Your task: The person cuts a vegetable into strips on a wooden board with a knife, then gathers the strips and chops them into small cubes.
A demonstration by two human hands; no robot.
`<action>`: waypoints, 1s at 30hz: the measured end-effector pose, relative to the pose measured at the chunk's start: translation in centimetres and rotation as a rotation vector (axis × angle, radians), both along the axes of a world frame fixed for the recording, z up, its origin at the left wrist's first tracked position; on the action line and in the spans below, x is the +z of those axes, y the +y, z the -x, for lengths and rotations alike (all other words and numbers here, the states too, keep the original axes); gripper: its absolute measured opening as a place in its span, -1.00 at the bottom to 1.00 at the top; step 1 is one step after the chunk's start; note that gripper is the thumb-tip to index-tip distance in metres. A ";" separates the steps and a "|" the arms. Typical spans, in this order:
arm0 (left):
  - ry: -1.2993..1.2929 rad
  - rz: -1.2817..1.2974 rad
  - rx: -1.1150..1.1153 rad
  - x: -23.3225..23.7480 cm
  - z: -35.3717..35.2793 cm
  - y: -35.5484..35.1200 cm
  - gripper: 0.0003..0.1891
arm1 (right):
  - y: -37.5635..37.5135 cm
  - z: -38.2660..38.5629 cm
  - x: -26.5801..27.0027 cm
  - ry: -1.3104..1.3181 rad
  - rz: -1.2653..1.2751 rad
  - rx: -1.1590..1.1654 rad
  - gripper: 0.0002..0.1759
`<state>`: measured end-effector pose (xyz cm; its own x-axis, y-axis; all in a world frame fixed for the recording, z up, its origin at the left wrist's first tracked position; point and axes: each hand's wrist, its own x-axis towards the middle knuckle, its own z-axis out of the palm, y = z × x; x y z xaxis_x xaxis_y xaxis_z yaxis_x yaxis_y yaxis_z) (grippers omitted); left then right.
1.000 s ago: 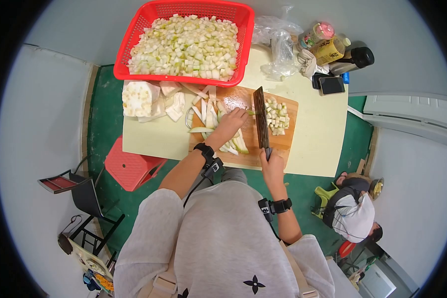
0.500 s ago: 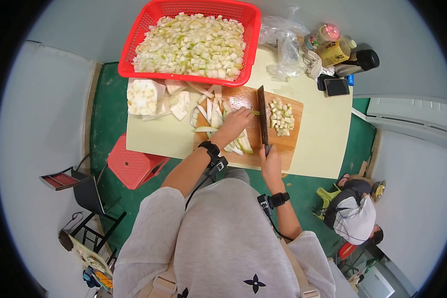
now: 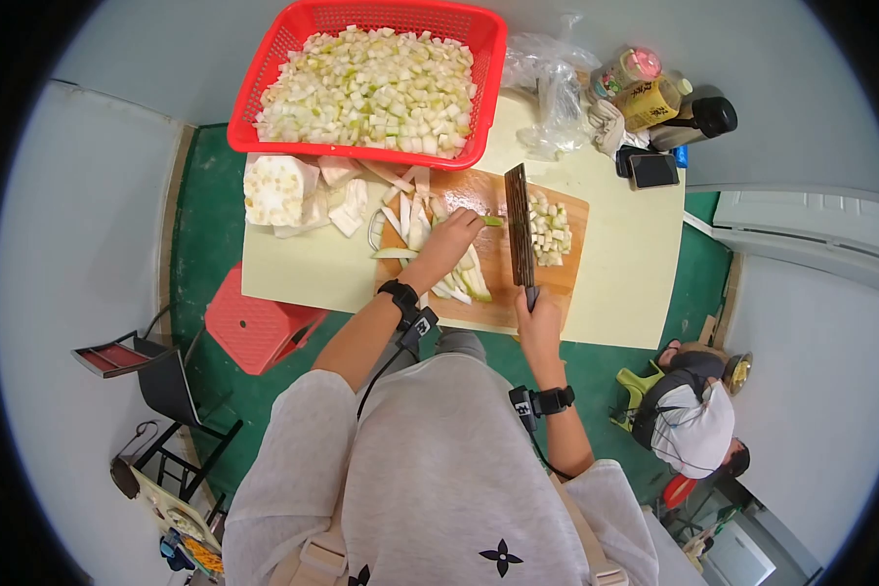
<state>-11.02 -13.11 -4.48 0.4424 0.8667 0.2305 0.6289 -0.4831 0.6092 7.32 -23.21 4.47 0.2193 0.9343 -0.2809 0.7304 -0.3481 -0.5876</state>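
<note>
My right hand (image 3: 539, 314) is closed round the handle of a cleaver (image 3: 520, 225), whose broad blade stands over the wooden cutting board (image 3: 498, 293). On the board's left half, my left hand (image 3: 449, 244) pinches a pale green vegetable strip (image 3: 492, 222) that points toward the blade. More cut strips (image 3: 469, 278) lie under and around this hand. Small diced cubes (image 3: 551, 230) sit in a pile just right of the cleaver. Left of the board are a large white vegetable chunk (image 3: 278, 190) and several peeled pieces (image 3: 350, 207).
A red basket (image 3: 361, 154) full of diced vegetable stands at the table's back left. Plastic bags (image 3: 557, 98), bottles (image 3: 649, 103), a thermos (image 3: 698, 119) and a phone (image 3: 652, 171) are at the back right. A red stool (image 3: 254, 317) stands at left; another person (image 3: 693, 415) sits at right.
The cleaver blade has tilted, showing more of its flat side, and its upper end has shifted slightly left. My left hand has drawn slightly left with the strip.
</note>
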 end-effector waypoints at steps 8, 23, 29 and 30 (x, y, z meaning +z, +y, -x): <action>-0.006 0.002 0.015 -0.2 -0.1 0.0 -0.81 | -0.9 0.6 0.0 -0.018 0.001 0.073 -0.63; -0.046 -0.043 0.029 -0.1 -0.5 -0.1 -0.85 | 0.2 2.7 -0.3 -0.071 0.036 0.112 -0.66; -0.006 -0.043 0.015 -0.6 -0.7 0.2 -0.86 | 0.9 2.3 0.2 -0.104 0.054 0.137 -0.65; 0.015 -0.026 0.004 -0.5 -0.6 0.2 -0.85 | 1.0 2.4 0.2 -0.130 0.076 0.125 -0.64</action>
